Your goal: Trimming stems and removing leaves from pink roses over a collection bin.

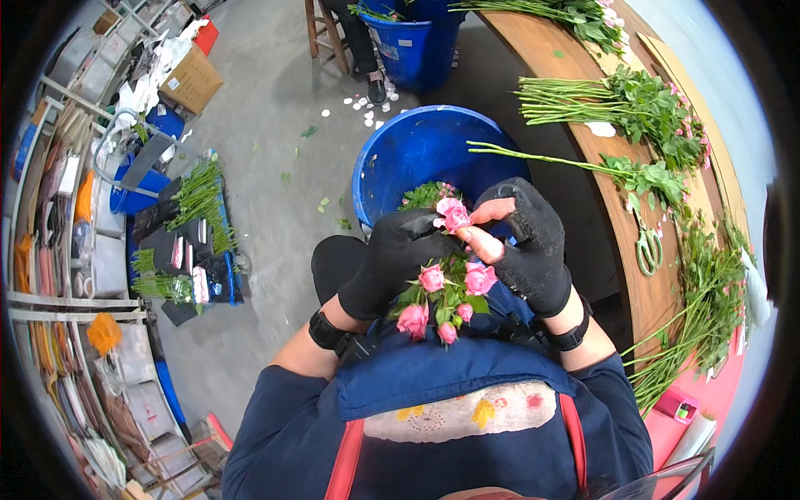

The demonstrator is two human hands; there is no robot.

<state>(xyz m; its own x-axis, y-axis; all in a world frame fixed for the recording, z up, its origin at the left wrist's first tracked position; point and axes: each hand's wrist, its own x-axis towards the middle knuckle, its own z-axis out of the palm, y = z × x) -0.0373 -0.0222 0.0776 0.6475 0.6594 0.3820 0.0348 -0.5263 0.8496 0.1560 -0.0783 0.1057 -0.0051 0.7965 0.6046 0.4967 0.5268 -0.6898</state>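
In a black knit glove, my left hand point(400, 259) closes around part of a spray of pink roses just under one open bloom point(454, 216). My right hand point(531, 250) wears a black glove with the thumb and forefinger tips bare, and these pinch the edge of that bloom's petals. More pink roses point(480, 278) and small buds of the spray hang below the hands, over my dark blue apron point(462, 375). The stem inside my left hand is mostly hidden. Beyond my hands stands a large blue bin point(400, 150) with green leaves and pink flowers inside.
On the wooden table point(606, 231) at right lie bundled roses point(575, 100), a single stem point(544, 156) and green-handled scissors point(649, 253). Another person's leg point(359, 37) is beside a second blue bin point(412, 50). Stocked shelves point(75, 306) and a crate of stems point(194, 206) are left.
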